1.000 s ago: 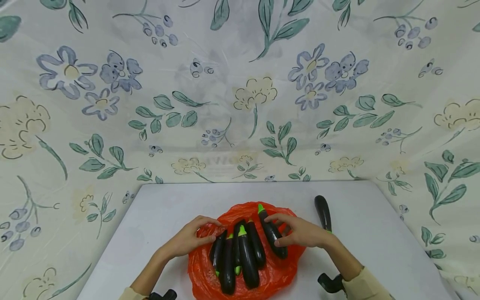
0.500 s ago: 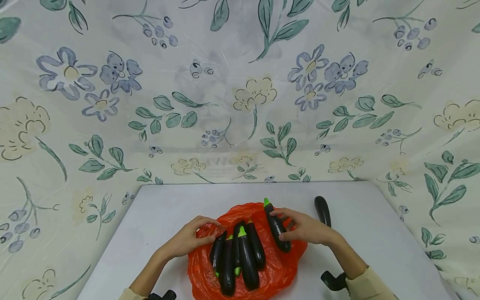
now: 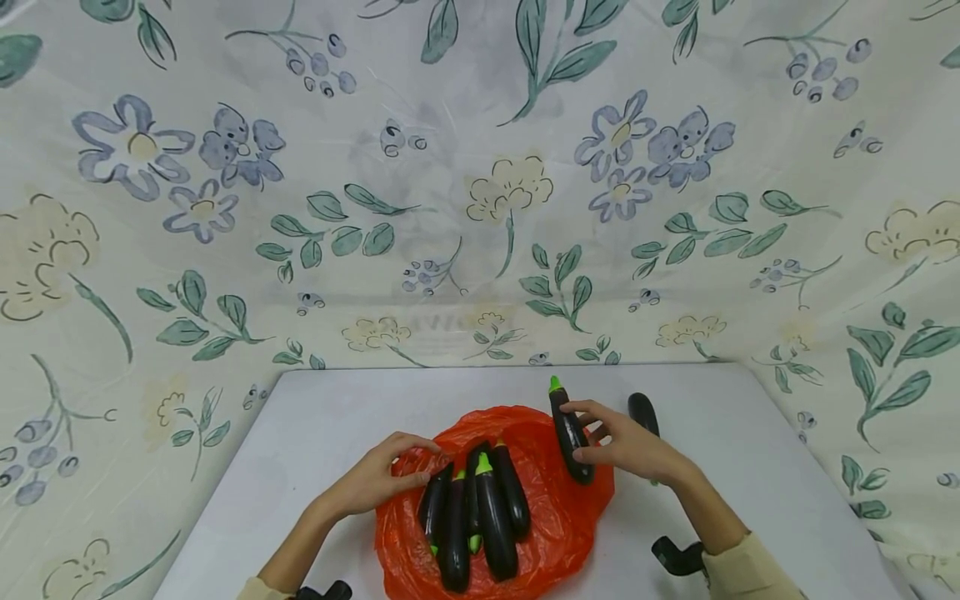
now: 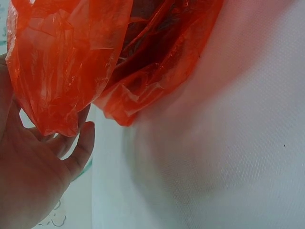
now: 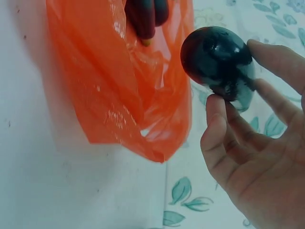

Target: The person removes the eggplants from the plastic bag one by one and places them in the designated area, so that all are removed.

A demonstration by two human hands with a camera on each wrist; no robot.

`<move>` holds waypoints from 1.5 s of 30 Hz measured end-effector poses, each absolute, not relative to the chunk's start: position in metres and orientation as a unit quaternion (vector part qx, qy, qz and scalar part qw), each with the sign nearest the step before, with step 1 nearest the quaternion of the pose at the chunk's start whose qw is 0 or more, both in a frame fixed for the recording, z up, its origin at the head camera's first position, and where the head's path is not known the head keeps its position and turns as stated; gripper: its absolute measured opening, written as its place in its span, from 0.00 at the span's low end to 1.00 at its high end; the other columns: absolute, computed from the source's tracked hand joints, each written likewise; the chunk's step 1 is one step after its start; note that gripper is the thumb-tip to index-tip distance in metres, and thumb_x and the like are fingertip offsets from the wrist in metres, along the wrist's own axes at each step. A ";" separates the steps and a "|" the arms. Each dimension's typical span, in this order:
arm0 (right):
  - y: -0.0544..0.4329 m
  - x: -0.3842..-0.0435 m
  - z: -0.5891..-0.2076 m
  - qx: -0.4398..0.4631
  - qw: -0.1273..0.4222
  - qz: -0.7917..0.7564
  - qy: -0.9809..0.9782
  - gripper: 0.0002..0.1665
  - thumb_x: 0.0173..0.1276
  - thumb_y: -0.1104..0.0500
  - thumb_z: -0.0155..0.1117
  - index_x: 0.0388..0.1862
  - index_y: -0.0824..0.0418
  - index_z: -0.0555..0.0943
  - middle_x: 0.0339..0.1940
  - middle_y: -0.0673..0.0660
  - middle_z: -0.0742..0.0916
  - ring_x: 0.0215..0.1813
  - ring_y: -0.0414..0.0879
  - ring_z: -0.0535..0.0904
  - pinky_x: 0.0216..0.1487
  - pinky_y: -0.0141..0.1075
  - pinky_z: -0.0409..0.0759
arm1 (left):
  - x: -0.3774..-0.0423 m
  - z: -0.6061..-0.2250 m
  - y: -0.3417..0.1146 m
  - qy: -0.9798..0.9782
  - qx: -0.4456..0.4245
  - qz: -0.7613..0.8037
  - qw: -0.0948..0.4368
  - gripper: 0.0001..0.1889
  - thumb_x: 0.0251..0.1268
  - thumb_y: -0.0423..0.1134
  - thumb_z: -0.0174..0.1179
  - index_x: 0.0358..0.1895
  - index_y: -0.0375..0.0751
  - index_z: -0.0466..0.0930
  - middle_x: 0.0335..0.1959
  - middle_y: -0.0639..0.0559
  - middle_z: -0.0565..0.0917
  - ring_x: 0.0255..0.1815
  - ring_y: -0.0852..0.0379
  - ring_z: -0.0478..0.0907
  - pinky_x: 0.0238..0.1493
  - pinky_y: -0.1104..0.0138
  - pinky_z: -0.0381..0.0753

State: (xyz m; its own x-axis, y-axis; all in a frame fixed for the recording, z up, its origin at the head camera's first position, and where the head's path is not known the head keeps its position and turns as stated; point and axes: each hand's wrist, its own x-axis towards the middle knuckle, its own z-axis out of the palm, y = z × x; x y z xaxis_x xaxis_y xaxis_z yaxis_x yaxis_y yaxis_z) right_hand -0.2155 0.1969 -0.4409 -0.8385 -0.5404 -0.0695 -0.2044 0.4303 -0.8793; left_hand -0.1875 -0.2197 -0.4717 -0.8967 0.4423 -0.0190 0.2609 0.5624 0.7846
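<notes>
The right hand gripped an eggplant with thumb and fingers, at the red plastic bag's far right edge; the left hand held the bag's left rim; five eggplants lay inside it; a separate eggplant lay to its right on the white table.

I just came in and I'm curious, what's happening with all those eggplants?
A person's right hand holds up one eggplant by the far right edge of a red bag. Their left hand holds the bag's left edge. Several more eggplants lie together in the bag, and another single eggplant lies on the white table, partly hidden behind the right hand in the head view.
</notes>
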 end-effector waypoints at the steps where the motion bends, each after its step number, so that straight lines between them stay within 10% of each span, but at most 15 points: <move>1: 0.199 -0.216 -0.441 -0.225 0.168 -0.484 0.829 0.38 0.67 0.51 0.70 0.74 0.47 0.68 0.64 0.65 0.75 0.57 0.58 0.74 0.47 0.48 0.85 | -0.188 -0.472 -0.220 0.877 0.200 0.423 0.107 0.18 0.68 0.48 0.65 0.60 0.55 0.79 0.60 0.44 0.75 0.62 0.40 0.71 0.52 0.48 0.84; 11: 0.221 -0.221 -0.438 -0.191 0.151 -0.485 0.840 0.38 0.67 0.52 0.70 0.74 0.46 0.68 0.64 0.66 0.75 0.56 0.57 0.75 0.49 0.47 0.82 | -0.189 -0.471 -0.218 0.876 0.193 0.426 0.120 0.19 0.68 0.48 0.65 0.60 0.54 0.79 0.60 0.43 0.75 0.59 0.42 0.73 0.46 0.59 0.88; 45: 0.246 -0.233 -0.485 -0.121 0.116 -0.384 0.908 0.33 0.62 0.58 0.74 0.67 0.56 0.76 0.57 0.68 0.81 0.50 0.57 0.82 0.43 0.49 0.87 | -0.192 -0.472 -0.216 0.880 0.202 0.415 0.111 0.18 0.68 0.47 0.66 0.60 0.56 0.79 0.59 0.45 0.76 0.59 0.43 0.72 0.51 0.51 0.85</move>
State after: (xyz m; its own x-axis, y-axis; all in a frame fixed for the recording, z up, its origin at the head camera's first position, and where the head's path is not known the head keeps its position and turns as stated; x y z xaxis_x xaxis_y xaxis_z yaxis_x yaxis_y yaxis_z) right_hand -0.2326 0.2461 -0.4849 -0.9441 -0.3079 -0.1177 -0.1303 0.6766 -0.7248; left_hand -0.1923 -0.2158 -0.4723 -0.8941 0.4470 -0.0280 0.2630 0.5745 0.7751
